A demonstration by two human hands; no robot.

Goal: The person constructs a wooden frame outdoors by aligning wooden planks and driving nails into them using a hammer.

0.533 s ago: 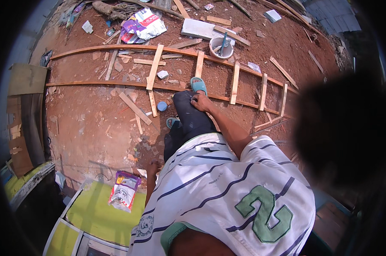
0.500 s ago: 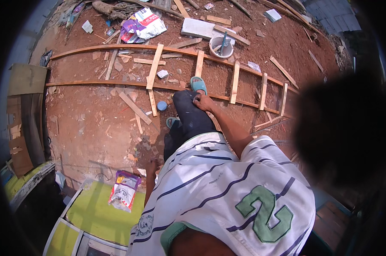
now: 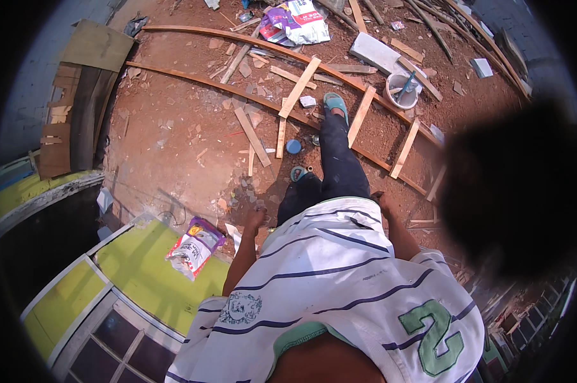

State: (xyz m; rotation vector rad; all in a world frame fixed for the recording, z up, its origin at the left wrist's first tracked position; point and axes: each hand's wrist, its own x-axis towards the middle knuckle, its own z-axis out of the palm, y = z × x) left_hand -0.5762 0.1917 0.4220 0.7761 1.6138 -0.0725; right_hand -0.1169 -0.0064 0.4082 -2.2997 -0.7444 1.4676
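One printed purple-and-white bag (image 3: 196, 247) lies left of the left fingers (image 3: 261, 210), bare earth (image 3: 161, 150) beyond, wooden frame (image 3: 362, 117) ahead; whether left or right fingers (image 3: 379, 195) are spread, I can't tell.

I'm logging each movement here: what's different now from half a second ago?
The right hand has come off the right leg and drawn back to the right side; the view has turned. The left hand stays low on its side; the wooden frame and bucket remain in place.
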